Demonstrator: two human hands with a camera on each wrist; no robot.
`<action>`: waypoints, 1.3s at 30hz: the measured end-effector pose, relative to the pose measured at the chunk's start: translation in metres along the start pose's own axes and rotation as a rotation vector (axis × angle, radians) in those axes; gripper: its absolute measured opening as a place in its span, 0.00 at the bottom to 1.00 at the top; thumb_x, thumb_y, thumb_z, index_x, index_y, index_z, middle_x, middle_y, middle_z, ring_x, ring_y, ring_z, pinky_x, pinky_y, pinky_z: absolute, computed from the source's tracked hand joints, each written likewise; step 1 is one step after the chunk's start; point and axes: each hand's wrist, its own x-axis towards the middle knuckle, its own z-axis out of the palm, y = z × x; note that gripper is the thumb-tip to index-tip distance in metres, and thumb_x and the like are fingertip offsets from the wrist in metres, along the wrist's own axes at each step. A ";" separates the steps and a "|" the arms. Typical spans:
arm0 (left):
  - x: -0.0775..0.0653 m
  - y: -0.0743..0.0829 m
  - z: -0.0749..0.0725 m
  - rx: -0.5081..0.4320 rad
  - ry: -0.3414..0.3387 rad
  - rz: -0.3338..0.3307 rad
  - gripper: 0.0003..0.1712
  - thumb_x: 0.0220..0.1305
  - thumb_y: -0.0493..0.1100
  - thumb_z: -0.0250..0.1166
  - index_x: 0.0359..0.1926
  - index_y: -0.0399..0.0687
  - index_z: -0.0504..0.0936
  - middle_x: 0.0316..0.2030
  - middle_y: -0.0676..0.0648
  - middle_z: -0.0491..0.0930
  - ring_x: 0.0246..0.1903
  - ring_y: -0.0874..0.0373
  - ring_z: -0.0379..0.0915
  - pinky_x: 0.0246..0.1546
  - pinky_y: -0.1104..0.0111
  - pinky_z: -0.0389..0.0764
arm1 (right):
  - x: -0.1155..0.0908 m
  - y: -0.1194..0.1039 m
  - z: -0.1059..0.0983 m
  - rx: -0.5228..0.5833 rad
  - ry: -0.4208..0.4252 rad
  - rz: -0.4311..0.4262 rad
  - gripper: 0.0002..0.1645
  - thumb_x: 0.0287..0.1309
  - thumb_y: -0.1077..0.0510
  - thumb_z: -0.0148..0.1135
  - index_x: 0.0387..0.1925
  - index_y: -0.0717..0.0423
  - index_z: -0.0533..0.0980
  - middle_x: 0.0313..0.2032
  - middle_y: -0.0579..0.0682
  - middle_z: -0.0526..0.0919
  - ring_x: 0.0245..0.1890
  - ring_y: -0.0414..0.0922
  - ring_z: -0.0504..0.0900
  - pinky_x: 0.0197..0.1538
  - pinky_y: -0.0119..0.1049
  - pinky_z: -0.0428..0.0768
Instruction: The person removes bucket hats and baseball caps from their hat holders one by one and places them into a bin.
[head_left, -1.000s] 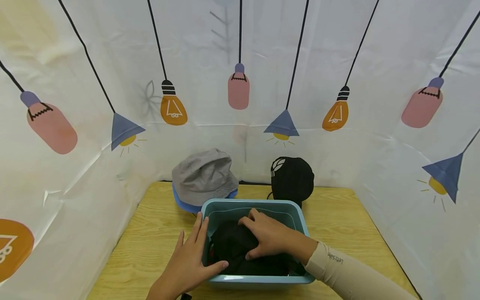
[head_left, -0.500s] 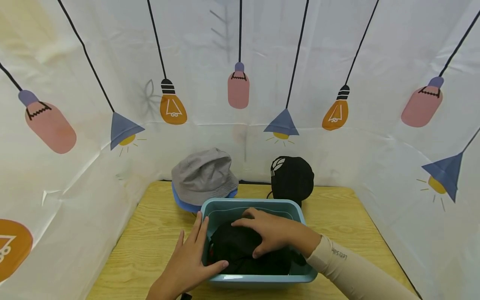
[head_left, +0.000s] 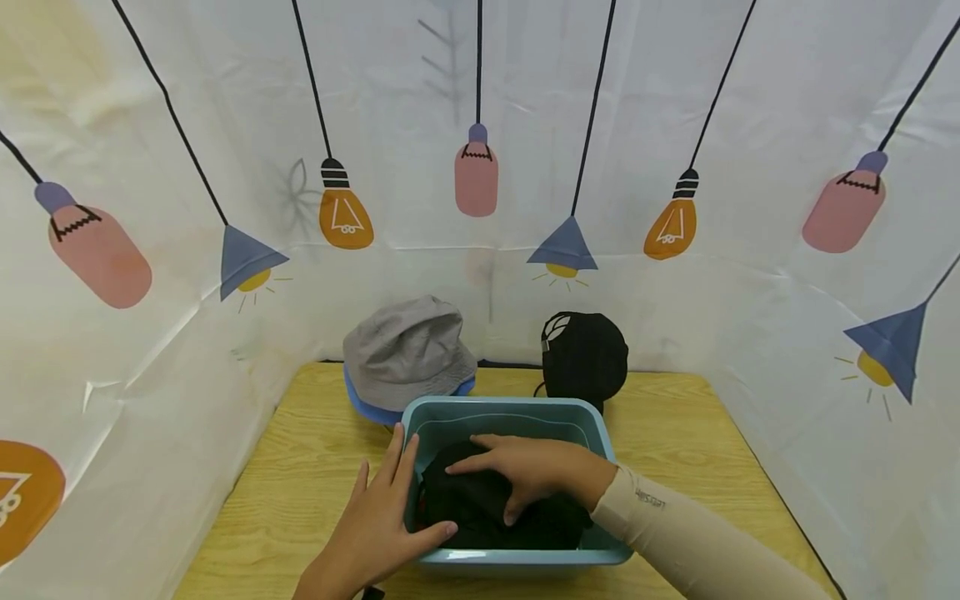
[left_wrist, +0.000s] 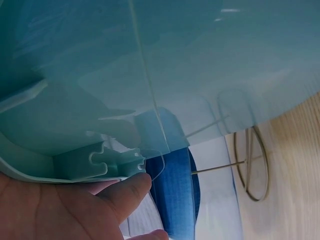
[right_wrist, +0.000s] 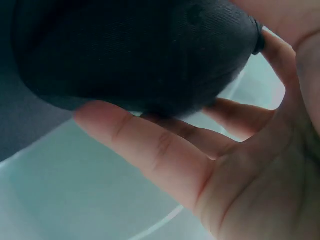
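Note:
A black cap [head_left: 468, 504] lies in a light blue plastic basin [head_left: 510, 403] on the table. My right hand [head_left: 536, 467] is spread over the cap, thumb toward me and fingers pointing left. In the right wrist view, fairly straight fingers [right_wrist: 160, 150] lie along the edge of the dark cloth [right_wrist: 135, 55]. My left hand [head_left: 378, 517] rests at the basin's left rim, fingers straight and thumb over the front corner. The left wrist view shows that palm [left_wrist: 60, 210] against the outside of the basin [left_wrist: 200, 60]. Other dark items under the cap are mostly hidden.
Behind the basin at left stands a grey bucket hat [head_left: 408, 350] on top of a blue hat [head_left: 367, 408]. A black cap with an open strap back [head_left: 588, 358] stands behind at right. A white printed curtain [head_left: 487, 308] surrounds the wooden table [head_left: 300, 458].
My right hand has shifted a little left and lower over the black cap, its fingers stretching out straighter. The left hand and the basin stay where they were.

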 end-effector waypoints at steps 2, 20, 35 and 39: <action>0.000 0.000 0.000 -0.003 -0.003 0.000 0.70 0.54 0.84 0.62 0.84 0.55 0.42 0.84 0.46 0.33 0.72 0.38 0.65 0.72 0.28 0.47 | 0.004 0.000 0.004 0.001 -0.025 0.009 0.62 0.46 0.46 0.85 0.76 0.15 0.57 0.81 0.56 0.53 0.77 0.57 0.63 0.69 0.59 0.74; 0.001 0.001 0.001 -0.005 -0.011 0.001 0.70 0.52 0.88 0.55 0.84 0.59 0.41 0.84 0.47 0.32 0.72 0.38 0.66 0.72 0.27 0.47 | 0.040 0.004 0.031 -0.084 -0.163 0.099 0.61 0.40 0.40 0.86 0.74 0.13 0.61 0.79 0.51 0.60 0.77 0.53 0.63 0.70 0.58 0.73; 0.000 0.003 0.000 0.051 0.010 -0.006 0.72 0.50 0.90 0.54 0.84 0.59 0.42 0.84 0.46 0.34 0.72 0.41 0.66 0.70 0.27 0.52 | 0.057 -0.009 0.048 -0.264 -0.158 0.164 0.66 0.36 0.40 0.87 0.75 0.11 0.59 0.77 0.53 0.64 0.70 0.53 0.74 0.64 0.51 0.80; 0.000 0.003 0.000 0.044 0.013 -0.008 0.71 0.51 0.90 0.55 0.84 0.58 0.43 0.84 0.46 0.34 0.73 0.40 0.66 0.70 0.27 0.53 | 0.058 -0.010 0.049 -0.264 -0.155 0.166 0.66 0.36 0.40 0.87 0.74 0.11 0.59 0.77 0.52 0.65 0.70 0.52 0.74 0.63 0.51 0.81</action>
